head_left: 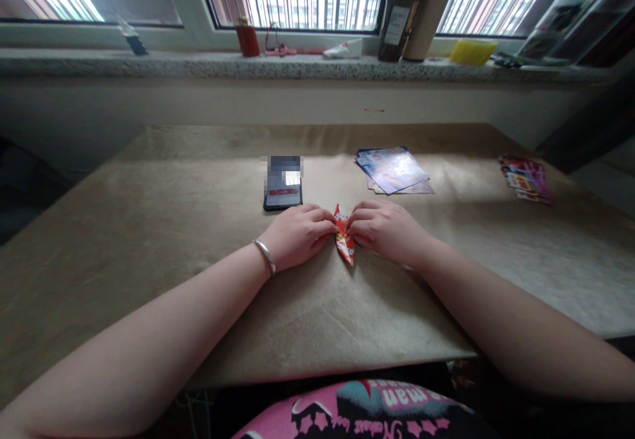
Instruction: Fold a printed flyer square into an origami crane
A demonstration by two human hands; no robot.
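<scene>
A small folded piece of red patterned paper (344, 240) lies on the brown paper-covered table (149, 240), pointed at both ends. My left hand (297, 234), with a silver bangle on the wrist, pinches its left side with curled fingers. My right hand (384, 231) pinches its right side the same way. Both sets of fingertips meet at the middle of the paper.
A phone (283, 191) lies just beyond my left hand. A stack of printed sheets (391, 170) sits beyond my right hand, and more colourful paper (526, 178) at the far right. The windowsill holds a red cup (247, 39), a dark jar (398, 22) and a yellow sponge (473, 51).
</scene>
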